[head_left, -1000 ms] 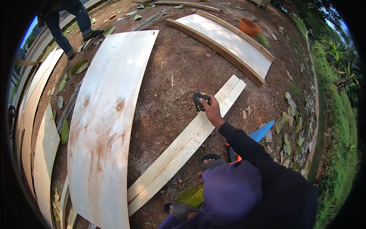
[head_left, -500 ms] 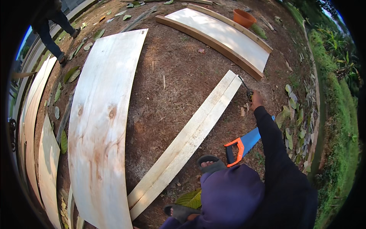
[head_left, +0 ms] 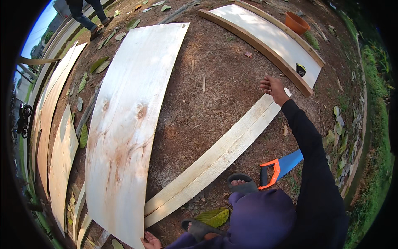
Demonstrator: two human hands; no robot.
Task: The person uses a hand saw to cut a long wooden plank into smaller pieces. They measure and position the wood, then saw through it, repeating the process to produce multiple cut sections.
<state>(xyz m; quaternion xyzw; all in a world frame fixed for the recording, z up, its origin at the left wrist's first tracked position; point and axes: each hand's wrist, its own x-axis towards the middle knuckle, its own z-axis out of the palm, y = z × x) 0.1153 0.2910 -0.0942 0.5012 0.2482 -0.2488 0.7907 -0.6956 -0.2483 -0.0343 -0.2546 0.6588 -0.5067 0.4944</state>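
My right hand (head_left: 274, 89) is over the far end of two long pale boards (head_left: 215, 155) lying side by side on the ground. Its fingers are extended and hold nothing. At the bottom, my left hand (head_left: 151, 241) is open beside the near corner of a large plywood sheet (head_left: 128, 124); whether the fingertips touch its edge I cannot tell. The near ends of the boards meet the plywood's right edge. A black and yellow tape measure (head_left: 300, 69) rests on a white panel (head_left: 273, 37) at the far right.
A handsaw (head_left: 275, 170) with an orange and black handle lies right of my sandalled foot (head_left: 242, 183). Brown timber (head_left: 257, 52) edges the white panel; an orange pot (head_left: 297, 23) stands behind. More plywood (head_left: 62, 166) lies left. A person (head_left: 87, 14) stands far left.
The tape measure, held in my right hand at the boards' far end before, now lies on the white panel. My right hand has opened, and my left hand has come into view by the plywood.
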